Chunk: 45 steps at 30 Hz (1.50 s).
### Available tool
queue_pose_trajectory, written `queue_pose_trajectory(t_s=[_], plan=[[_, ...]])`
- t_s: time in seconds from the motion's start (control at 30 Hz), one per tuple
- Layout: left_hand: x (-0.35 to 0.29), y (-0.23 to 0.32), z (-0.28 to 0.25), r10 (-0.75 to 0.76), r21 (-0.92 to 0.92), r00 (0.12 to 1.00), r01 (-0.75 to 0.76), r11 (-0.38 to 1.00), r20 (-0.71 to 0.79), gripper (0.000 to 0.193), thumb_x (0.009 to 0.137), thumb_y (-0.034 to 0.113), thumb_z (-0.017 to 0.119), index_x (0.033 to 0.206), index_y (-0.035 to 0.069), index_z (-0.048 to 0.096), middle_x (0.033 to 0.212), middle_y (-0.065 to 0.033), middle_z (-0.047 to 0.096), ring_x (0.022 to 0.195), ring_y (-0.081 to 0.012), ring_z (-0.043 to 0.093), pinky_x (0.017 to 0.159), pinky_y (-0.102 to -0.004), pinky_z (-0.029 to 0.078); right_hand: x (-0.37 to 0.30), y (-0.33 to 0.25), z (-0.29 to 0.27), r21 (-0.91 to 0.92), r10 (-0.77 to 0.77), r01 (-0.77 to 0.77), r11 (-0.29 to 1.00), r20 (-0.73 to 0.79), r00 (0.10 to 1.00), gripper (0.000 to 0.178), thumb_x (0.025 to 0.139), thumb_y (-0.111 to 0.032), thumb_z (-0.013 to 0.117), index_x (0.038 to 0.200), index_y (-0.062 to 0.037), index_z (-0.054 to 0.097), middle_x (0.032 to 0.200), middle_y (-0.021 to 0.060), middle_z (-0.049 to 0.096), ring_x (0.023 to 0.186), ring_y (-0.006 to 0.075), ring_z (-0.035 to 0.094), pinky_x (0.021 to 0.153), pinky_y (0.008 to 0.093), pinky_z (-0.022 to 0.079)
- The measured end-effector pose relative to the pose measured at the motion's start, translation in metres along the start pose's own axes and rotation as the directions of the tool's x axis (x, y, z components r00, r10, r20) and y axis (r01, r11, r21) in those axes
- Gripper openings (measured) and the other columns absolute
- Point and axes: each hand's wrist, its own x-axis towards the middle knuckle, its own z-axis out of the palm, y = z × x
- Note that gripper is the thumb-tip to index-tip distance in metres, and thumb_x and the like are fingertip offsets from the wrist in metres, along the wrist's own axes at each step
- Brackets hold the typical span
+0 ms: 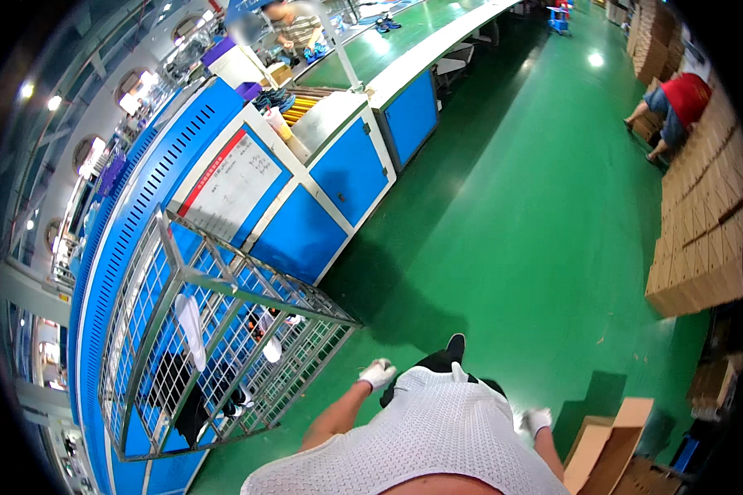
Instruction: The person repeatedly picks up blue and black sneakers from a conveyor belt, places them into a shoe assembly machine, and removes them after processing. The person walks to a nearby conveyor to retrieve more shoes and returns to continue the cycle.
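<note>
1. Mesh cart (234, 290): stands beside blue cabinet (301, 235); white pieces (191, 332) and dark material (191, 417) inside.
2. Stage, judged: between handlings; cart's contents remain to be dealt with, no piece in transit.
3. Left hand (378, 374): gloved, just right of cart, not touching; fingers look curled, nothing seen held.
4. Right hand (537, 421): farther right of cart, near cardboard box (630, 421); too small in view, cannot tell grip.

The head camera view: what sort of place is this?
Probably a factory floor, perhaps a production or packing area. The signs are a long green-topped workbench with a person at it, rows of brown cardboard boxes on the right, and a metal wire cage beside blue cabinets.
</note>
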Motion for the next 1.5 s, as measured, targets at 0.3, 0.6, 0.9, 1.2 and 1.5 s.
queue_pose_trajectory(t_s=[0.3, 0.6, 0.9, 1.2, 1.5], plan=[[0.173, 0.202, -0.142, 0.062, -0.079, 0.998, -0.063, 0.995, -0.019, 0.057, 0.093, 0.047, 0.052, 0.135, 0.009, 0.059, 0.137, -0.0181, 0.061, 0.129, -0.0348, 0.056, 0.109, -0.0476, 0.041, 0.215, 0.002, 0.047, -0.357, -0.045, 0.126, 0.925, 0.228, 0.973, 0.028, 0.088, -0.026, 0.056, 0.090, -0.0064, 0.076, 0.093, 0.0223, 0.074, 0.086, 0.0400, 0.073, 0.076, 0.0514, 0.057], [0.285, 0.332, -0.200, -0.136, -0.111, 0.987, 0.146, 0.983, 0.090, 0.057, 0.090, 0.046, 0.055, 0.131, 0.007, 0.062, 0.135, -0.0198, 0.062, 0.127, -0.0352, 0.058, 0.108, -0.0445, 0.044, 0.415, -0.183, -0.264, -0.547, -0.524, 0.539, 0.641, 0.202, 0.828, 0.017, 0.078, -0.026, 0.065, 0.077, -0.0122, 0.074, 0.081, 0.0172, 0.074, 0.070, 0.0339, 0.072, 0.063, 0.0508, 0.055], [0.406, 0.457, -0.284, -0.137, -0.275, 0.984, 0.101, 0.956, -0.115, 0.054, 0.094, 0.048, 0.057, 0.133, 0.011, 0.061, 0.136, -0.0197, 0.061, 0.129, -0.0347, 0.056, 0.109, -0.0435, 0.043, 0.670, -0.409, -0.533, 0.780, -0.037, 0.029, 0.625, -0.008, 0.999, 0.031, 0.085, -0.017, 0.065, 0.114, -0.0053, 0.065, 0.087, 0.0059, 0.065, 0.074, 0.0194, 0.064, 0.064, 0.0370, 0.057], [0.591, 0.471, -0.356, -0.265, -0.364, 0.954, 0.199, 0.910, -0.139, 0.059, 0.089, 0.055, 0.065, 0.129, 0.011, 0.064, 0.129, -0.0175, 0.065, 0.120, -0.0337, 0.062, 0.103, -0.0450, 0.048, 0.817, -0.531, -0.561, -0.523, -0.530, 0.511, 0.682, 0.129, 0.838, 0.006, 0.079, -0.015, 0.067, 0.077, -0.0094, 0.068, 0.069, 0.0065, 0.064, 0.067, 0.0210, 0.065, 0.059, 0.0370, 0.056], [0.700, 0.550, -0.582, -0.289, -0.496, 0.892, 0.086, 0.864, -0.349, 0.051, 0.093, 0.038, 0.062, 0.130, 0.003, 0.059, 0.125, -0.0184, 0.066, 0.117, -0.0324, 0.063, 0.101, -0.0448, 0.049, 0.823, -0.660, -0.620, 0.451, 0.056, -0.184, 0.873, 0.281, 0.958, 0.008, 0.078, -0.012, 0.066, 0.072, -0.0075, 0.066, 0.065, 0.0065, 0.061, 0.057, 0.0197, 0.060, 0.055, 0.0370, 0.054]])
